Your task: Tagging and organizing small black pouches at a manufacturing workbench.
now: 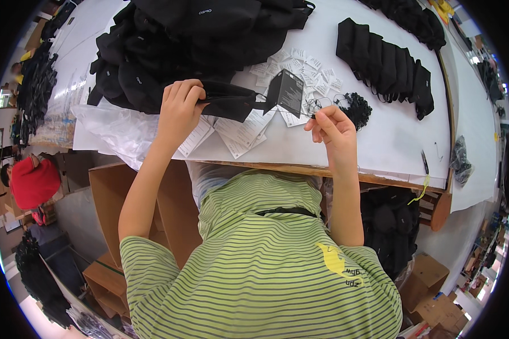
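My left hand (181, 106) grips the edge of a black fabric pouch (229, 101) held over the table's near side. A small loop sticks out from the pouch's right end. Between my hands, a folded black hang tag (285, 92) with pale print hangs at the pouch's right end. My right hand (333, 125) pinches a thin black string (308, 114) that runs left toward the tag and loop. Whether the string passes through the loop is too fine to tell. White paper slips (240, 131) lie under the pouch.
Black pouches are heaped (209, 34) at the back left. More stand in a row (384, 62) at the right. Small white labels (322, 79) and a bundle of black strings (355, 110) lie nearby. A clear plastic bag (116, 130) drapes the front edge. Thread snips (425, 164) lie right.
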A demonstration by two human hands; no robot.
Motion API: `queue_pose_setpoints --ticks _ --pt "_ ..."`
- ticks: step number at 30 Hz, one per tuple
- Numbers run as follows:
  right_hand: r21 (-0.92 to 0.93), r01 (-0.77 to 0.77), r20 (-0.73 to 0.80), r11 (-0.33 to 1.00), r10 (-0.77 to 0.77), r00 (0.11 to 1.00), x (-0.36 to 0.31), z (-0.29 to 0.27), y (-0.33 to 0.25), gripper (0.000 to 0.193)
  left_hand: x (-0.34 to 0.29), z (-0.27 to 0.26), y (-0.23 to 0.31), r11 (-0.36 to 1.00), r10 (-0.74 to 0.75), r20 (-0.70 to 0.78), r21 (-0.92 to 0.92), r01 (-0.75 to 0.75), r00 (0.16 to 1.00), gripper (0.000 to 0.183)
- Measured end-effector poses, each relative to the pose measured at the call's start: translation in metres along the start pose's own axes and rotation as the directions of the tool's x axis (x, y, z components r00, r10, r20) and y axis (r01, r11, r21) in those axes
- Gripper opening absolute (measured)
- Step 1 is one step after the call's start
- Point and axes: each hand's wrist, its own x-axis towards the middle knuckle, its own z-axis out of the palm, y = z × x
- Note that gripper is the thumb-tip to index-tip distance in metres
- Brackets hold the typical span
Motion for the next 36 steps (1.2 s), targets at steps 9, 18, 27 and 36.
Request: queue_pose_setpoints --ticks 9,18,27,36 --pt "-0.005 0.037 -0.079 0.999 -0.038 0.996 -0.013 -0.036 -0.001 0.011 0.009 -0.024 0.028 0.991 -0.003 -0.008 -0.134 0.002 1.0 0.03" --pt "0.168 0.233 0.22 0.958 -0.267 0.938 -0.032 -0.071 -0.021 0.032 0.005 -0.044 0.083 0.92 -0.124 0.24 -0.336 0.202 0.963 0.024" --pt "-0.209 0.18 0.608 0.961 -0.016 0.793 -0.023 -0.062 -0.014 0.068 -0.011 -0.043 0.106 0.782 -0.01 0.319 -0.588 0.207 0.948 0.025" --pt "-0.073 -0.458 0.448 0.886 0.439 0.779 -0.048 -0.062 0.035 0.052 -0.034 -0.051 0.092 0.373 -0.066 0.847 -0.469 0.8 0.528 0.026"
